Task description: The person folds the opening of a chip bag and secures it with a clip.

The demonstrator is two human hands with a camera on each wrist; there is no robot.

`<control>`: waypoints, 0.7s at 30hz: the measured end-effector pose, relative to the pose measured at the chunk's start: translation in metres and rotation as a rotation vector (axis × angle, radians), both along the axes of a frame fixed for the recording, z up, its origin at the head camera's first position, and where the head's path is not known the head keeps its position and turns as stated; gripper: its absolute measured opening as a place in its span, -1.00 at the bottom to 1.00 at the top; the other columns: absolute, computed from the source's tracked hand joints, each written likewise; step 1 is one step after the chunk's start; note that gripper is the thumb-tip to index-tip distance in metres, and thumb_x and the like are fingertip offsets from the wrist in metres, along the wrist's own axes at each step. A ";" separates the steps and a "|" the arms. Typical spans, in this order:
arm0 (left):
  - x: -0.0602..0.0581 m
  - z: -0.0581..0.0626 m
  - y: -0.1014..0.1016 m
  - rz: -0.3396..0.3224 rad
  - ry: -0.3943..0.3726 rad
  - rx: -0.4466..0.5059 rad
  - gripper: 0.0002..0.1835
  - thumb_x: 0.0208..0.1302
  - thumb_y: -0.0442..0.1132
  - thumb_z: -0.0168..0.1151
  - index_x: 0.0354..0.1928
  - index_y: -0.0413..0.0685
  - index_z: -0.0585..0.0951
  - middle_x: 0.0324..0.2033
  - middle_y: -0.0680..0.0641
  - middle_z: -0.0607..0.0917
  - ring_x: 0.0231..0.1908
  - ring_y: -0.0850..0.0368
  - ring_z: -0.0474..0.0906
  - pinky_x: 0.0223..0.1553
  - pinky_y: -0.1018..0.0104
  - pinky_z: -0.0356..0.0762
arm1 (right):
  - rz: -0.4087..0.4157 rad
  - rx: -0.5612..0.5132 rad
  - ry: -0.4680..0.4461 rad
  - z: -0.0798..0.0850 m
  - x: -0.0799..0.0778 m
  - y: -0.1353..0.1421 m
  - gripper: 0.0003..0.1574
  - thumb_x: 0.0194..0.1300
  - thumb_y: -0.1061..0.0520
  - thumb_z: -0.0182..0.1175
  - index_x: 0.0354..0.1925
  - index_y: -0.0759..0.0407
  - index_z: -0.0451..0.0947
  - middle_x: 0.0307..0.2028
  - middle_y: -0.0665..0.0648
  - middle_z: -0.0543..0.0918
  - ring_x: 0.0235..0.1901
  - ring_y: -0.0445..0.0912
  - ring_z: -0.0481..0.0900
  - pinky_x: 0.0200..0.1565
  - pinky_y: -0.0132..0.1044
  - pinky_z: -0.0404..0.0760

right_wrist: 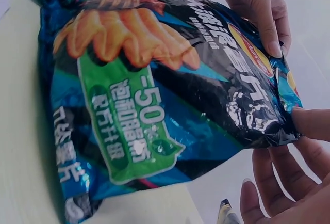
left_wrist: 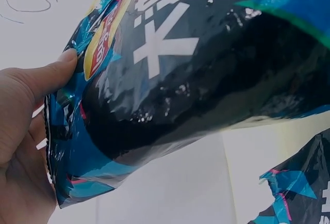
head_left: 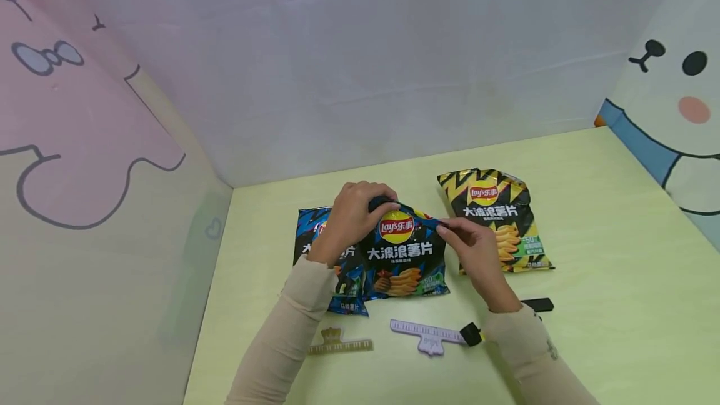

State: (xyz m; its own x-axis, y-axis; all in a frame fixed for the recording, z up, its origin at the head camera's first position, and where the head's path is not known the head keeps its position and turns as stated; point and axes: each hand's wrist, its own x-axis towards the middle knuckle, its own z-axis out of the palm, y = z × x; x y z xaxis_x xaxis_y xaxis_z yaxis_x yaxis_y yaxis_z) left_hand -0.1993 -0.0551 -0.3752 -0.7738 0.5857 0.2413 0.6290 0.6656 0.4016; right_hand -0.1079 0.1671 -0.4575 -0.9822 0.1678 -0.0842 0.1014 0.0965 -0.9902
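A blue-and-black Lay's chip bag (head_left: 402, 270) is held up by its top edge between both hands, its printed front facing the head camera. My left hand (head_left: 355, 216) pinches the top left of the bag, thumb (left_wrist: 56, 74) on the front. At the top right corner, my right hand (head_left: 477, 252) pinches the edge between thumb and fingers; its other fingers show below the corner in the right wrist view. The top edge looks creased or folded over in the head view. Behind my left hand lies a second blue-and-black chip bag (head_left: 350, 306), partly covered.
A yellow-and-black chip bag (head_left: 489, 214) lies beyond my right hand. Nearer on the pale green table (head_left: 613, 249) are a gold clip (head_left: 340, 347) and a purple clip (head_left: 430, 333). A black-ended object (head_left: 471, 334) and a black bar (head_left: 538, 305) are partly hidden by the right sleeve.
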 end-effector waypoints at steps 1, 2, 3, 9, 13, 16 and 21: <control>0.000 -0.001 0.000 -0.001 -0.001 0.003 -0.83 0.39 -0.03 0.28 -0.12 0.13 0.75 -0.14 0.09 0.81 -0.10 0.08 0.68 0.20 0.01 0.49 | 0.007 0.014 0.016 0.000 0.002 0.001 -0.58 0.41 -0.01 0.27 0.09 0.23 0.66 -0.06 -0.05 0.73 -0.13 -0.31 0.63 -0.03 -0.58 0.61; 0.000 -0.001 0.000 -0.001 0.000 0.007 -0.83 0.39 -0.03 0.28 -0.12 0.13 0.74 -0.14 0.09 0.81 -0.10 0.09 0.68 0.19 0.01 0.49 | 0.010 0.033 0.036 0.000 0.003 0.002 -0.58 0.42 0.01 0.27 0.10 0.23 0.65 -0.04 0.02 0.73 -0.13 -0.33 0.63 -0.04 -0.58 0.61; -0.001 -0.001 0.000 -0.001 0.001 0.011 -0.83 0.40 -0.03 0.28 -0.12 0.12 0.74 -0.14 0.08 0.81 -0.11 0.08 0.68 0.18 0.01 0.49 | 0.011 0.048 0.055 -0.001 0.005 0.003 -0.59 0.42 0.03 0.27 0.11 0.23 0.64 0.00 0.09 0.73 -0.13 -0.35 0.63 -0.04 -0.59 0.61; -0.001 -0.001 0.001 0.008 -0.006 0.016 -0.82 0.40 -0.03 0.27 -0.11 0.11 0.74 -0.12 0.07 0.81 -0.10 0.07 0.68 0.19 0.00 0.49 | -0.008 0.267 0.142 0.003 0.018 0.012 -0.62 0.41 0.03 0.28 0.10 0.18 0.62 -0.03 0.19 0.76 -0.20 -0.54 0.58 -0.16 -0.58 0.59; -0.001 -0.001 0.000 0.020 -0.015 0.009 -0.81 0.40 -0.03 0.27 -0.10 0.10 0.74 -0.10 0.06 0.81 -0.07 0.07 0.69 0.22 0.00 0.49 | 0.009 0.409 0.138 0.006 0.029 0.016 -0.67 0.37 0.02 0.32 0.02 0.16 0.65 -0.18 0.13 0.78 -0.28 -0.43 0.61 -0.19 -0.42 0.60; -0.001 -0.002 -0.001 0.022 -0.020 0.013 -0.81 0.40 -0.03 0.27 -0.10 0.09 0.73 -0.10 0.06 0.81 -0.07 0.07 0.70 0.22 0.00 0.49 | 0.086 0.478 0.103 0.010 0.037 0.016 -0.67 0.33 -0.03 0.36 -0.04 0.13 0.68 -0.19 0.10 0.77 -0.25 -0.20 0.66 -0.19 -0.27 0.62; -0.002 -0.003 -0.002 0.019 -0.025 0.014 -0.80 0.41 -0.02 0.26 -0.09 0.09 0.73 -0.11 0.06 0.81 -0.09 0.09 0.70 0.22 0.00 0.49 | 0.300 0.575 0.031 0.015 0.050 0.010 -0.55 0.19 -0.13 0.45 -0.05 0.07 0.69 -0.10 0.08 0.77 -0.12 0.02 0.69 -0.10 -0.07 0.65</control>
State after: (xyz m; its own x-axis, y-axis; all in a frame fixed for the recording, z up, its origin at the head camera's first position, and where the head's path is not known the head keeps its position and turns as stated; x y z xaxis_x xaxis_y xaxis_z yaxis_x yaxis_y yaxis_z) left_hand -0.2010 -0.0567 -0.3785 -0.7907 0.5675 0.2297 0.6059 0.6716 0.4265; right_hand -0.0581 0.1767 -0.4425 -0.9940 -0.1040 -0.0333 -0.0402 0.6321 -0.7738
